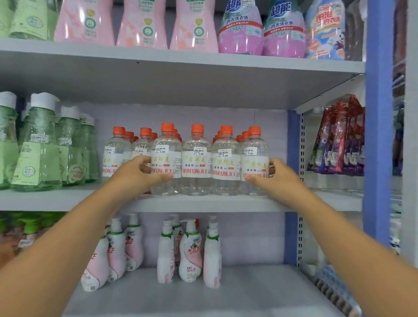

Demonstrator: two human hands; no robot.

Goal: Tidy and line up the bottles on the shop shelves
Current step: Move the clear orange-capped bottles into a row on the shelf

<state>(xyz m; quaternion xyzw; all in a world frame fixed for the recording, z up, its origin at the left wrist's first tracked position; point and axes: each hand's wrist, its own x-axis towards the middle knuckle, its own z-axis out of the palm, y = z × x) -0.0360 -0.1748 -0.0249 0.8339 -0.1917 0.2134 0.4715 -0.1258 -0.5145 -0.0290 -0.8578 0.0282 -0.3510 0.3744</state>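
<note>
Four clear orange-capped bottles [196,162] stand in a front row at the middle of the frame, on the edge of the middle shelf [201,203], more of them behind. The left hand [140,172] curls round the leftmost front bottle [166,160]; the right hand [272,176] wraps the rightmost one [254,160]. Both arms reach up and forward from the lower corners. To do it well, I'd say squeeze the row together evenly, labels facing out, bases flush with the shelf lip. Green bottles [38,146] sit at left, pink-and-white pump bottles [190,251] below.
</note>
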